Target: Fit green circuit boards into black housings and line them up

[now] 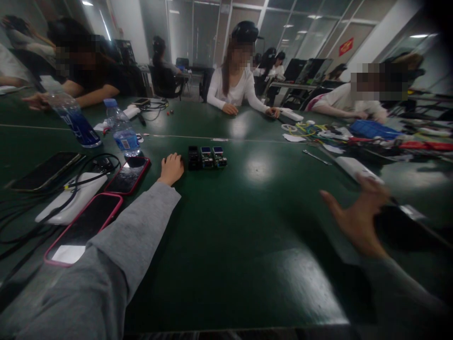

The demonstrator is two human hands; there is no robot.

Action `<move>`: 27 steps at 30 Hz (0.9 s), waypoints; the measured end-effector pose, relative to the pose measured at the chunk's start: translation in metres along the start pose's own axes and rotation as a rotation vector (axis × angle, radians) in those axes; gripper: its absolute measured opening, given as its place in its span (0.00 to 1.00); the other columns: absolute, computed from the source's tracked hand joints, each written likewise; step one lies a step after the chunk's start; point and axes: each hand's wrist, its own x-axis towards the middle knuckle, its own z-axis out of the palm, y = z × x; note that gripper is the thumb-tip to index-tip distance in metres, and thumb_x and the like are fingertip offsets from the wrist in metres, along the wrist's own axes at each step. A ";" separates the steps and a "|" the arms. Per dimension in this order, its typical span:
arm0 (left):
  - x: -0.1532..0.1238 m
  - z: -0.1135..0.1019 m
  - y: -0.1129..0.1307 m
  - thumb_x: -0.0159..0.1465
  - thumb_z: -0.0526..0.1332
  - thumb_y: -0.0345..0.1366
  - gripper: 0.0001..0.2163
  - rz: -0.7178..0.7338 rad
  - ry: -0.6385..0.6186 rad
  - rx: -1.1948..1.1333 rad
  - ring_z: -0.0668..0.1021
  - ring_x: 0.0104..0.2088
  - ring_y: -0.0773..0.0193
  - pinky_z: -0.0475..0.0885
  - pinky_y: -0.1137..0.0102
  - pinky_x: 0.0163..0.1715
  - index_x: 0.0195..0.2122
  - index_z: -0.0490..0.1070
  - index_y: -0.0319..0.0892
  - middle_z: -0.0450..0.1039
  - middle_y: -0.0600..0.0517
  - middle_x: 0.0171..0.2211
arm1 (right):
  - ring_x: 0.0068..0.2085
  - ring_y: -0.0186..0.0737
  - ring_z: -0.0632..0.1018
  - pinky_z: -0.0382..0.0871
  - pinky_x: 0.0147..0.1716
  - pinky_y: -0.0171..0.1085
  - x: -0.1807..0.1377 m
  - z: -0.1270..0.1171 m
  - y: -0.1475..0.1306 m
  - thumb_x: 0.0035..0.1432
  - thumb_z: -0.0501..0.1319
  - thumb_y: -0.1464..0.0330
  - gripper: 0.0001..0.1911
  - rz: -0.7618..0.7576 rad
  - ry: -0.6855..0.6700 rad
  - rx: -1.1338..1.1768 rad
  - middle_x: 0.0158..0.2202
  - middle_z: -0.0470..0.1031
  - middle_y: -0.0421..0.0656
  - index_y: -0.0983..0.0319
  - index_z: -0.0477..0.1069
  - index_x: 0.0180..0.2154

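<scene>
My left hand [172, 169] rests palm down on the green table, fingers loosely spread and holding nothing that I can see. Just right of it, in a row, stand a small black device [193, 157] and two small circuit-board modules, the middle module [206, 157] and the right module [219, 157], each with a little screen on top. My right hand [361, 215] is raised above the table's right side, blurred by motion. Its thumb stands well apart from the fingers, and nothing shows in its grasp. A white power strip [357, 170] lies just beyond it.
Left of my arm lie a pink-cased phone [90, 219], a red-cased phone [129, 175], a white power bank [71, 200] and cables. Two bottles stand behind them, the nearer a water bottle [125, 134]. A wrench [316, 157] and a blue tray [375, 129] lie right. Several people sit around.
</scene>
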 end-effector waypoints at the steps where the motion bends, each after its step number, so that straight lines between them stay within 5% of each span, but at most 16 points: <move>1: 0.000 -0.001 0.000 0.72 0.47 0.34 0.22 -0.004 -0.005 0.006 0.66 0.67 0.43 0.60 0.42 0.65 0.63 0.67 0.34 0.65 0.34 0.67 | 0.68 0.63 0.59 0.50 0.69 0.64 0.001 0.031 -0.019 0.57 0.63 0.39 0.35 -0.083 -0.055 0.010 0.65 0.63 0.52 0.42 0.69 0.62; 4: -0.001 -0.003 0.002 0.72 0.47 0.34 0.22 -0.013 -0.021 0.038 0.66 0.68 0.45 0.60 0.44 0.66 0.63 0.66 0.34 0.64 0.36 0.67 | 0.50 0.55 0.77 0.74 0.53 0.62 0.001 0.132 -0.075 0.68 0.54 0.47 0.24 -0.101 -0.351 0.277 0.49 0.74 0.52 0.54 0.73 0.54; 7: -0.002 -0.005 0.005 0.73 0.47 0.34 0.21 -0.022 -0.034 0.063 0.66 0.68 0.47 0.60 0.47 0.67 0.63 0.66 0.35 0.64 0.37 0.68 | 0.59 0.57 0.71 0.68 0.60 0.61 0.003 0.216 -0.114 0.66 0.60 0.57 0.21 -0.164 -0.328 0.255 0.56 0.68 0.55 0.60 0.70 0.56; 10: -0.001 -0.006 0.006 0.73 0.47 0.34 0.20 -0.033 -0.041 0.064 0.66 0.67 0.48 0.61 0.48 0.67 0.63 0.67 0.37 0.65 0.38 0.67 | 0.62 0.59 0.69 0.68 0.61 0.58 0.012 0.258 -0.128 0.62 0.62 0.67 0.22 -0.206 -0.389 0.165 0.60 0.65 0.58 0.64 0.69 0.57; 13: -0.001 -0.006 0.006 0.73 0.48 0.34 0.20 -0.027 -0.031 0.058 0.66 0.67 0.48 0.61 0.47 0.66 0.62 0.67 0.38 0.65 0.38 0.67 | 0.55 0.56 0.75 0.74 0.55 0.57 0.019 0.267 -0.125 0.63 0.60 0.69 0.19 -0.208 -0.499 0.153 0.59 0.68 0.55 0.63 0.69 0.55; 20: 0.000 -0.005 0.005 0.72 0.48 0.34 0.20 -0.028 -0.039 0.064 0.66 0.67 0.47 0.62 0.47 0.66 0.62 0.67 0.36 0.65 0.38 0.67 | 0.51 0.54 0.77 0.72 0.54 0.55 0.018 0.267 -0.116 0.66 0.59 0.65 0.21 -0.053 -0.438 0.263 0.53 0.74 0.56 0.65 0.66 0.57; 27: 0.001 -0.003 0.003 0.72 0.48 0.34 0.20 -0.028 -0.039 0.067 0.67 0.67 0.48 0.61 0.46 0.66 0.62 0.67 0.38 0.65 0.38 0.67 | 0.52 0.54 0.73 0.68 0.54 0.53 0.025 0.276 -0.107 0.67 0.52 0.67 0.13 0.141 -0.421 0.215 0.45 0.76 0.53 0.63 0.71 0.47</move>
